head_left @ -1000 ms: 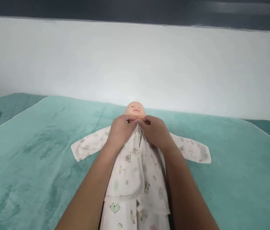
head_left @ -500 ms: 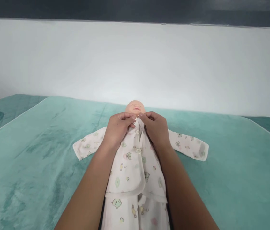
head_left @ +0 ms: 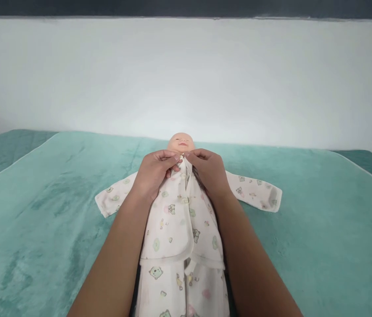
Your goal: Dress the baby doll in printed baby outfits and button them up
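A baby doll lies on its back, head toward the wall, dressed in a white baby shirt printed with small animals. White trousers of the same print show below the shirt's hem. At the neckline my left hand pinches one edge of the shirt's collar, close to a small pale button. My right hand pinches the opposite collar edge, the fingertips of both hands nearly meeting under the doll's chin. Lower on the front, another button sits at the overlapping edge. Both sleeves lie stretched out sideways.
A teal blanket with a pale border spreads under the doll. Darker teal bedding shows at the far left and right. Behind it rises a white wall with a dark band along the top.
My hands stay at the collar; the fingertips have drawn slightly apart, and a button now shows by the left fingers. The doll and hands appear a little higher and further left in view.
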`<state>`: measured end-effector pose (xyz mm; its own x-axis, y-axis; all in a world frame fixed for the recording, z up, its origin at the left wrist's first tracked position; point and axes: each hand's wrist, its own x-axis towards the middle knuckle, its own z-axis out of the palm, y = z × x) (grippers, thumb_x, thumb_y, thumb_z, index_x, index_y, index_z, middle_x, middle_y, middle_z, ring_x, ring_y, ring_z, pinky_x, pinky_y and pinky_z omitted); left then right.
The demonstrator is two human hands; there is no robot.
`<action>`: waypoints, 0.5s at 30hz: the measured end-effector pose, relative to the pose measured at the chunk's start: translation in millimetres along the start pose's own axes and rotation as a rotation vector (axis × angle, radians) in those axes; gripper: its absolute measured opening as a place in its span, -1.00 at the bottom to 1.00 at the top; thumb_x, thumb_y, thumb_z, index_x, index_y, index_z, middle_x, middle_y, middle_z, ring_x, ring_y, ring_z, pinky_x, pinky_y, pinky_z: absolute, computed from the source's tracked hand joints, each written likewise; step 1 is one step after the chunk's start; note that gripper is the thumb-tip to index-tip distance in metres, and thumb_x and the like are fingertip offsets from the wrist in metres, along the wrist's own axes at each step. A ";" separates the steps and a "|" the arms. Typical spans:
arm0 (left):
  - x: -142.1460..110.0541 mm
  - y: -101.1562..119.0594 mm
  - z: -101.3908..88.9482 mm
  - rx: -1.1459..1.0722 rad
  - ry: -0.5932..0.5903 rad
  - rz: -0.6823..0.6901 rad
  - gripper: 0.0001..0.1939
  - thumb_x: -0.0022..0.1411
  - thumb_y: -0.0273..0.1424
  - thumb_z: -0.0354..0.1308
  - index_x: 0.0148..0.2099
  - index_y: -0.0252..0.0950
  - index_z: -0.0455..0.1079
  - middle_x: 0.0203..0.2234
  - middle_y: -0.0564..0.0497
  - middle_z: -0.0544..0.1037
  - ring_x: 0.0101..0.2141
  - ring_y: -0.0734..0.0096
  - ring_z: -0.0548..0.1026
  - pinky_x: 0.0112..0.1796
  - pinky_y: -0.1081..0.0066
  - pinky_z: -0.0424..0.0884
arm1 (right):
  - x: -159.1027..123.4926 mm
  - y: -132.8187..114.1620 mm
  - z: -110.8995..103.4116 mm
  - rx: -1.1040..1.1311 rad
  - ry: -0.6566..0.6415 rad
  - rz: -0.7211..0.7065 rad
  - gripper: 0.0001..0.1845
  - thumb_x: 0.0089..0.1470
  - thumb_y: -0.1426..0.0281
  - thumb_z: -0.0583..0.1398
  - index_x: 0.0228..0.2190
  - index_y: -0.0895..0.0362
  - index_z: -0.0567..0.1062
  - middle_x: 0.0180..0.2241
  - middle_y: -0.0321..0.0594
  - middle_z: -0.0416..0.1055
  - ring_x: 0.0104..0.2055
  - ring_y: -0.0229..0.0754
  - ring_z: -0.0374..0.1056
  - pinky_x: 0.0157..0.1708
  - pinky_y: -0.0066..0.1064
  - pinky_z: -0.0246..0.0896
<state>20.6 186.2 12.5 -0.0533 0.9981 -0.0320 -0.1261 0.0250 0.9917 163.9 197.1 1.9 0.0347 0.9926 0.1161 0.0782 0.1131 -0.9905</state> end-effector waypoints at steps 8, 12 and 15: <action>0.3 0.9 -3.1 -0.019 -0.025 -0.019 -0.82 -0.07 -0.40 0.38 -0.40 -0.36 0.48 -0.60 0.05 0.50 -0.64 0.66 0.26 -0.56 0.54 0.15 | 4.5 6.8 -6.1 0.027 -0.087 -0.042 -0.75 -0.07 0.21 0.28 -0.41 0.13 0.60 -0.41 -0.26 0.52 -0.35 -0.22 0.33 -0.30 -0.37 0.21; 1.1 -0.5 -3.7 -0.015 -0.034 -0.008 -0.81 -0.05 -0.38 0.38 -0.40 -0.37 0.47 -0.60 0.04 0.51 -0.63 0.65 0.28 -0.55 0.55 0.16 | 4.7 7.8 -8.4 0.071 -0.117 -0.034 -0.74 -0.10 0.20 0.32 -0.39 0.12 0.62 -0.36 -0.24 0.55 -0.28 -0.18 0.39 -0.25 -0.35 0.25; 2.3 -2.5 -4.0 -0.007 -0.039 0.010 -0.81 -0.02 -0.37 0.37 -0.39 -0.38 0.46 -0.60 0.04 0.51 -0.64 0.66 0.27 -0.56 0.55 0.16 | 4.6 8.1 -10.0 0.102 -0.144 -0.034 -0.75 -0.12 0.23 0.34 -0.38 0.11 0.62 -0.33 -0.23 0.56 -0.24 -0.17 0.42 -0.20 -0.33 0.28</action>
<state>16.8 188.1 9.4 -0.0159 0.9997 -0.0174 -0.1332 0.0152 0.9910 174.6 202.1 -4.8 -0.1102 0.9832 0.1455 -0.0248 0.1436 -0.9893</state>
